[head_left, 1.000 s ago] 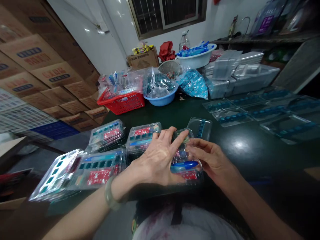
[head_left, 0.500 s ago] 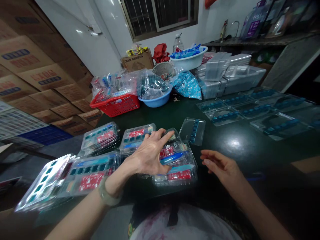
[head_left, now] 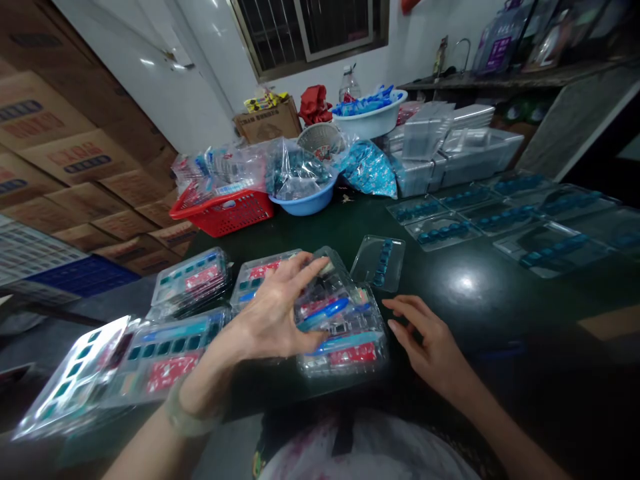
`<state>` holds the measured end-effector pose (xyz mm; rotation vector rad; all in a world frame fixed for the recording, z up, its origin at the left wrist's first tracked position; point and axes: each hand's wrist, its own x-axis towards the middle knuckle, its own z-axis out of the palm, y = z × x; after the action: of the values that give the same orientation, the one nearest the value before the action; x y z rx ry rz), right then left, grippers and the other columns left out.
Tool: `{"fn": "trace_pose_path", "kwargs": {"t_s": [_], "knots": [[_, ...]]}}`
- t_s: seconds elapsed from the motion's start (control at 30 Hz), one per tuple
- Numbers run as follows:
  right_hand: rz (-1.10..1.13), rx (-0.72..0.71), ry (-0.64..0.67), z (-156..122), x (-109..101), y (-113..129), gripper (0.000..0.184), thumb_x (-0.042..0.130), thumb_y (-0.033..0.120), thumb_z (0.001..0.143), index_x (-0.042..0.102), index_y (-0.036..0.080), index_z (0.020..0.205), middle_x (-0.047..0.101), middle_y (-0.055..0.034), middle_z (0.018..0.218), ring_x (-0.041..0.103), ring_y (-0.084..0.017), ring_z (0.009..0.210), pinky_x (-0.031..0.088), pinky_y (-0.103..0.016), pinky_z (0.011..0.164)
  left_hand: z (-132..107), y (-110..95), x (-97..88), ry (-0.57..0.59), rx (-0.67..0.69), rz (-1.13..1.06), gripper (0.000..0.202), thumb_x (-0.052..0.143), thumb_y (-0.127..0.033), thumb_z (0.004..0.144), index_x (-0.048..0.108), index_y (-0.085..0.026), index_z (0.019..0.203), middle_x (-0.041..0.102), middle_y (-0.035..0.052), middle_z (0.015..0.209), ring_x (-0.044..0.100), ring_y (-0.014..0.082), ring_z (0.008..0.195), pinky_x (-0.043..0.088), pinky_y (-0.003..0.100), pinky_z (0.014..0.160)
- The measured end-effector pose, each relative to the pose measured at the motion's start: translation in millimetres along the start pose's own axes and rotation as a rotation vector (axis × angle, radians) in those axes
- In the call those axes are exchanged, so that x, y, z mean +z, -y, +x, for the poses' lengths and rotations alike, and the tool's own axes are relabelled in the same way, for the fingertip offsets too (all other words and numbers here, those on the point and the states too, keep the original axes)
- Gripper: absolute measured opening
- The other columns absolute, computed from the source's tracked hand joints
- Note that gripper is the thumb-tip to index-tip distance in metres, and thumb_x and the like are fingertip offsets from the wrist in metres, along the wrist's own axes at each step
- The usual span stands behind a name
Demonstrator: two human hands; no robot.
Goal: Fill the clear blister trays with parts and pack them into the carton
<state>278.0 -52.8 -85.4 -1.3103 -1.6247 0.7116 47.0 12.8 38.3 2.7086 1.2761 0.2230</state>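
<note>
My left hand [head_left: 273, 310] spans a filled clear plastic case [head_left: 333, 273], thumb on the near edge and fingers on the far edge. This case looks tilted over another clear case [head_left: 353, 353] holding a red patterned packet and a light-blue pen. A dark-blue pen [head_left: 325, 313] shows beside my left thumb. To the right, my right hand [head_left: 427, 340] hovers with thumb and fingers apart, touching nothing. Just beyond the cases lies a clear tray [head_left: 379, 263] with a strip of teal cups. More filled cases [head_left: 190, 277] are stacked at the left.
A red basket [head_left: 227, 213] and a blue basin [head_left: 305, 200], both with bagged items, stand at the back. Several clear trays with teal strips [head_left: 450, 230] lie at the right. Stacked clear containers [head_left: 430, 143] are behind them. Cartons [head_left: 65, 150] are piled at the left.
My left hand has shifted left, and the case under it has tilted over the lower one. My right hand has moved slightly left, its fingers more spread. The view has turned slightly.
</note>
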Motion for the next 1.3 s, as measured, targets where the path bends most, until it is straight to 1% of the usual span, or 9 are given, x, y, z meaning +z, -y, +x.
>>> {"fn": "trace_pose_path", "kwargs": {"t_s": [0.13, 0.3, 0.43, 0.67, 0.8, 0.9, 1.07, 1.17, 1.3], "knots": [[-0.151, -0.093, 0.002, 26.9, 3.1, 4.9, 0.025, 0.042, 0.02, 0.088, 0.058, 0.023, 0.107, 0.053, -0.0058, 0.106, 0.055, -0.016, 0.091, 0.046, -0.029, 0.077, -9.2, 3.9, -7.3, -0.037, -0.044, 0.01, 0.09, 0.067, -0.034, 0.06, 0.025, -0.021, 0.139, 0.028, 0.0136, 0.14, 0.03, 0.0331, 0.127, 0.029, 0.049, 0.103], [-0.362, -0.166, 0.03, 56.6, 12.8, 0.5, 0.024, 0.042, 0.022, 0.089, 0.063, 0.02, 0.099, 0.058, -0.0042, 0.094, 0.055, -0.015, 0.086, 0.044, -0.027, 0.075, -28.5, -5.2, 4.3, 0.07, -0.066, 0.061, 0.09, 0.065, -0.033, 0.06, 0.024, -0.024, 0.139, 0.023, 0.0161, 0.142, 0.025, 0.0376, 0.129, 0.023, 0.059, 0.101], [-0.59, -0.203, 0.131, 72.2, 15.8, 5.2, 0.021, 0.046, 0.021, 0.088, 0.067, 0.021, 0.086, 0.058, -0.0029, 0.087, 0.053, -0.014, 0.083, 0.041, -0.025, 0.07, -44.1, -16.0, 13.2, 0.172, -0.023, 0.103, 0.096, 0.066, -0.034, 0.056, 0.021, -0.026, 0.141, 0.021, 0.0177, 0.144, 0.021, 0.0407, 0.13, 0.016, 0.063, 0.101], [-0.937, -0.368, 0.193, 75.7, 22.5, 11.8, 0.021, 0.046, 0.01, 0.084, 0.06, 0.019, 0.071, 0.058, -0.0036, 0.079, 0.05, -0.016, 0.079, 0.034, -0.028, 0.061, -42.3, -18.9, 27.5, 0.402, -0.003, 0.056, 0.097, 0.065, -0.033, 0.053, 0.024, -0.024, 0.14, 0.019, 0.0208, 0.145, 0.018, 0.0424, 0.131, 0.015, 0.064, 0.1], [-0.936, -0.37, 0.219, 76.1, 21.1, 12.7, 0.021, 0.044, 0.009, 0.084, 0.059, 0.018, 0.071, 0.059, -0.0038, 0.078, 0.052, -0.016, 0.078, 0.033, -0.027, 0.059, -39.2, -15.8, 31.6, 0.414, 0.024, 0.018, 0.096, 0.064, -0.034, 0.053, 0.025, -0.021, 0.14, 0.023, 0.0218, 0.143, 0.02, 0.0401, 0.131, 0.017, 0.063, 0.1], [-0.801, -0.299, 0.252, 78.6, 17.2, 9.7, 0.018, 0.046, 0.014, 0.085, 0.059, 0.019, 0.073, 0.059, -0.0021, 0.081, 0.054, -0.014, 0.078, 0.035, -0.025, 0.06, -38.0, -14.2, 30.4, 0.387, 0.045, 0.003, 0.094, 0.063, -0.034, 0.053, 0.026, -0.02, 0.139, 0.028, 0.0217, 0.14, 0.024, 0.0394, 0.13, 0.019, 0.062, 0.1], [-0.637, -0.215, 0.215, 80.9, 14.8, 2.9, 0.014, 0.048, 0.018, 0.084, 0.061, 0.022, 0.088, 0.06, 0.0012, 0.087, 0.056, -0.011, 0.075, 0.038, -0.023, 0.063, -34.5, -11.9, 28.7, 0.34, 0.075, -0.013, 0.092, 0.064, -0.033, 0.05, 0.032, -0.02, 0.136, 0.039, 0.0196, 0.131, 0.036, 0.0396, 0.12, 0.023, 0.061, 0.097], [-0.747, -0.243, 0.273, 87.3, 15.4, 9.3, 0.017, 0.048, 0.016, 0.083, 0.062, 0.023, 0.092, 0.06, -0.0006, 0.089, 0.057, -0.013, 0.082, 0.037, -0.024, 0.062, -34.0, -9.8, 30.5, 0.33, 0.09, -0.017, 0.091, 0.064, -0.032, 0.05, 0.033, -0.02, 0.135, 0.041, 0.0185, 0.128, 0.038, 0.0391, 0.117, 0.024, 0.06, 0.097], [-0.95, -0.33, 0.445, 103.8, 17.6, 23.6, 0.013, 0.053, 0.011, 0.078, 0.061, 0.021, 0.078, 0.06, -0.0016, 0.082, 0.057, -0.016, 0.078, 0.032, -0.026, 0.053, -35.4, -8.0, 33.5, 0.345, 0.094, -0.025, 0.095, 0.065, -0.032, 0.05, 0.03, -0.02, 0.137, 0.036, 0.0191, 0.132, 0.034, 0.0403, 0.12, 0.02, 0.061, 0.098]]}}
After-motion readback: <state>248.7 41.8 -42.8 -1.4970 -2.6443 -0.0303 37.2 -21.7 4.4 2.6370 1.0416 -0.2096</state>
